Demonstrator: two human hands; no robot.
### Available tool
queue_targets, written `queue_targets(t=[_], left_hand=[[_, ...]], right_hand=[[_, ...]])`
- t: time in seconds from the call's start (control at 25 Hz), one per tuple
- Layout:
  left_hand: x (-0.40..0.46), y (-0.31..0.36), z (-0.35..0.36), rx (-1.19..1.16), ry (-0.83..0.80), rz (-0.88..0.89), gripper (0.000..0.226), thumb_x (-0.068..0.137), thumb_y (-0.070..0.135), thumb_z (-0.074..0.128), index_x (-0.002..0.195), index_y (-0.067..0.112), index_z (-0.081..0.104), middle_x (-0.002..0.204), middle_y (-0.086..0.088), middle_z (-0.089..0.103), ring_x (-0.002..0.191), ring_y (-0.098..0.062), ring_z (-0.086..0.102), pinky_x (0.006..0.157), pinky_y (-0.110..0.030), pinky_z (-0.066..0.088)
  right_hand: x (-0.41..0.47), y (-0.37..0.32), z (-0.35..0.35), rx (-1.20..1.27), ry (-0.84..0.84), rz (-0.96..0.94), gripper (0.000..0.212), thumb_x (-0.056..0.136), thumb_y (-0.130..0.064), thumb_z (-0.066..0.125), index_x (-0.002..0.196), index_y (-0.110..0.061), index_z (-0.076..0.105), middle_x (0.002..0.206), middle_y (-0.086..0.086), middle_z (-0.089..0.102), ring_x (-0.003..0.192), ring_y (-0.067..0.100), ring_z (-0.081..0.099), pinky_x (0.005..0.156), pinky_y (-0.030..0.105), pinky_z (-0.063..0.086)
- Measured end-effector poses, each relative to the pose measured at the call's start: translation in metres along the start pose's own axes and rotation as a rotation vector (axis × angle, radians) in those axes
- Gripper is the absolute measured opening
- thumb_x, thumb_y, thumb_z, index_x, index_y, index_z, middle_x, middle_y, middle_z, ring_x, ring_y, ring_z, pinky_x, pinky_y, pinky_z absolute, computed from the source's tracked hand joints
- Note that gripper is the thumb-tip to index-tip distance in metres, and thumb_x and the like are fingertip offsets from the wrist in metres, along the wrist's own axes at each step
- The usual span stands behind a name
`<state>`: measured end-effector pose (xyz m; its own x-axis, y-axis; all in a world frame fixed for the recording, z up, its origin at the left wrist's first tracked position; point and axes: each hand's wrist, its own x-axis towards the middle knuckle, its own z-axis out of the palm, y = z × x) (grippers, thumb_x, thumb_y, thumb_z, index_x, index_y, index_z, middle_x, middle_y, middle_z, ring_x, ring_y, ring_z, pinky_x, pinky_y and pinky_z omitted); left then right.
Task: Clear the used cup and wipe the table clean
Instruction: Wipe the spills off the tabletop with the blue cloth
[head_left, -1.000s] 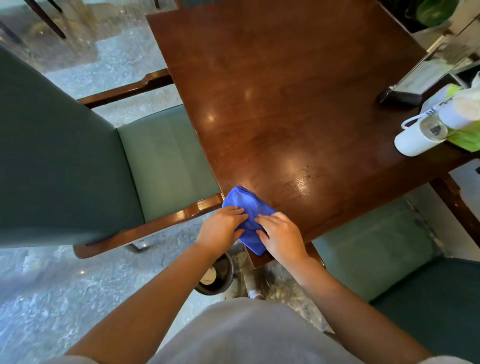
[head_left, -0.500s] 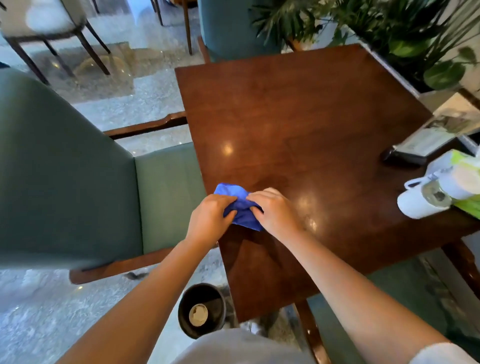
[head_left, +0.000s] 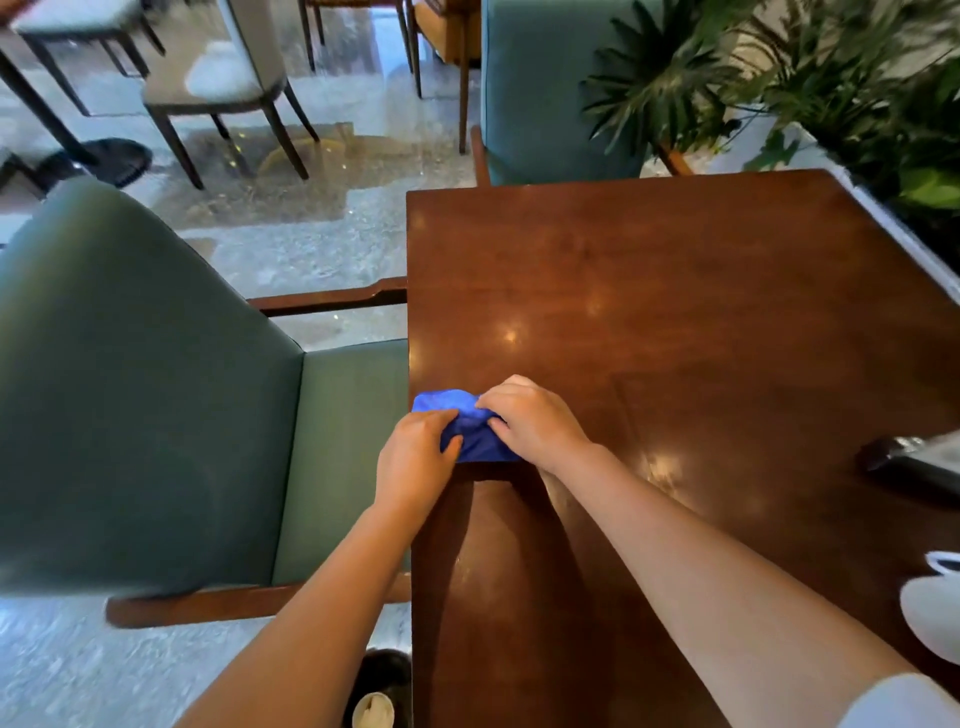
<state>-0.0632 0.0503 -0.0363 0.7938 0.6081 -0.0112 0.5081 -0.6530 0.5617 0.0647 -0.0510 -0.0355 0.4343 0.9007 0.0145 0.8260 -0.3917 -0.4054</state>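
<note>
A: Where was the cloth?
B: The blue cloth (head_left: 470, 428) lay bunched on the dark wooden worktop (head_left: 675, 312), right at its left edge, next to the green armchair (head_left: 156, 395).
A: And the hands?
B: Both were on it. The left hand (head_left: 415, 460) had its grip closed over the cloth's near left corner, thumb pressed into the fabric. The right hand (head_left: 532, 421) had its grip clamped on the cloth's right side, fingers curled down onto it.
A: What about the used cup?
B: A paper cup (head_left: 373, 711) sat inside a dark bin (head_left: 382, 675) on the floor, just beside the worktop's near left edge. A white mug (head_left: 932, 613) lay on its side at the far right edge of the view, cut off by the frame.
A: Anything else on the worktop?
B: A dark object (head_left: 909, 465) on the right, too blurred to identify. Leafy plants (head_left: 831, 78) stood beyond the far right corner.
</note>
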Motion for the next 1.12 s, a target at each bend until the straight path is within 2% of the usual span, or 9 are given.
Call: queue_targets(t=[0.2,0.32,0.4,0.48,0.6,0.72,0.88,1.0,1.12], left_hand=[[0.012,-0.024,0.026,0.062,-0.121,-0.025,0.035,0.085,0.019,0.061,0.12,0.013,0.061,0.122,-0.003,0.064,0.115,-0.023,0.055,0.084,-0.035,0.047],[0.012,-0.034,0.032,0.119,-0.186,0.032,0.041,0.087,0.024,0.06,0.127,0.014,0.056,0.132,-0.002,0.057,0.124,-0.021,0.048,0.089,-0.036,0.045],[0.014,-0.038,0.034,0.258,-0.23,0.109,0.051,0.091,0.03,0.055,0.138,0.016,0.043,0.146,-0.003,0.043,0.136,-0.021,0.036,0.104,-0.041,0.034],[0.014,-0.041,0.037,0.439,-0.337,0.123,0.058,0.097,0.038,0.037,0.149,0.022,0.016,0.159,-0.001,0.012,0.147,-0.017,0.009,0.114,-0.052,0.011],[0.011,-0.044,0.04,0.523,-0.443,0.079,0.058,0.099,0.043,0.019,0.146,0.03,-0.014,0.158,-0.001,-0.017,0.146,-0.016,-0.014,0.112,-0.06,-0.006],[0.012,-0.043,0.042,0.503,-0.46,0.079,0.057,0.099,0.044,0.016,0.145,0.034,-0.016,0.157,-0.002,-0.022,0.144,-0.016,-0.019,0.111,-0.061,-0.008],[0.015,-0.04,0.035,0.54,-0.483,0.089,0.058,0.099,0.044,0.02,0.147,0.031,-0.009,0.159,-0.003,-0.015,0.146,-0.017,-0.013,0.112,-0.059,-0.003],[0.018,-0.027,0.016,0.555,-0.405,0.168,0.055,0.097,0.038,0.033,0.147,0.02,0.02,0.155,-0.01,0.021,0.144,-0.021,0.017,0.112,-0.049,0.017],[0.018,0.008,-0.011,0.515,-0.322,0.276,0.035,0.092,0.028,0.042,0.121,0.01,0.05,0.124,-0.012,0.056,0.117,-0.03,0.051,0.088,-0.037,0.039]], right_hand=[[0.008,0.015,0.025,-0.056,-0.18,0.04,0.026,0.088,-0.012,0.049,0.11,-0.009,0.062,0.117,0.008,0.063,0.117,0.025,0.049,0.091,0.041,0.045],[0.001,0.02,0.036,-0.057,-0.241,0.057,0.035,0.09,-0.019,0.05,0.124,-0.011,0.054,0.136,0.007,0.051,0.131,0.021,0.039,0.102,0.039,0.039],[-0.004,0.022,0.04,-0.126,-0.28,0.032,0.05,0.094,-0.029,0.046,0.14,-0.013,0.035,0.152,0.004,0.03,0.142,0.017,0.022,0.114,0.035,0.021],[-0.008,0.022,0.044,-0.228,-0.307,0.041,0.059,0.097,-0.038,0.037,0.147,-0.017,0.014,0.158,-0.001,0.009,0.145,0.013,0.006,0.117,0.036,0.005],[-0.01,0.024,0.05,-0.262,-0.305,0.072,0.062,0.097,-0.044,0.031,0.148,-0.022,0.003,0.159,-0.004,-0.001,0.145,0.012,-0.003,0.117,0.043,0.001],[-0.007,0.026,0.052,-0.256,-0.316,0.089,0.062,0.096,-0.046,0.03,0.148,-0.026,0.001,0.159,-0.006,-0.003,0.145,0.012,-0.005,0.118,0.048,0.001],[-0.007,0.016,0.046,-0.253,-0.317,0.13,0.061,0.096,-0.043,0.033,0.148,-0.025,0.006,0.159,-0.001,0.003,0.145,0.015,-0.001,0.117,0.049,0.002],[-0.015,0.002,0.026,-0.225,-0.22,0.179,0.053,0.094,-0.033,0.042,0.142,-0.018,0.029,0.153,0.008,0.027,0.142,0.021,0.018,0.115,0.043,0.01],[-0.033,-0.018,-0.009,-0.283,-0.093,0.247,0.034,0.09,-0.028,0.045,0.12,-0.012,0.051,0.125,0.01,0.055,0.121,0.028,0.046,0.102,0.038,0.027]])
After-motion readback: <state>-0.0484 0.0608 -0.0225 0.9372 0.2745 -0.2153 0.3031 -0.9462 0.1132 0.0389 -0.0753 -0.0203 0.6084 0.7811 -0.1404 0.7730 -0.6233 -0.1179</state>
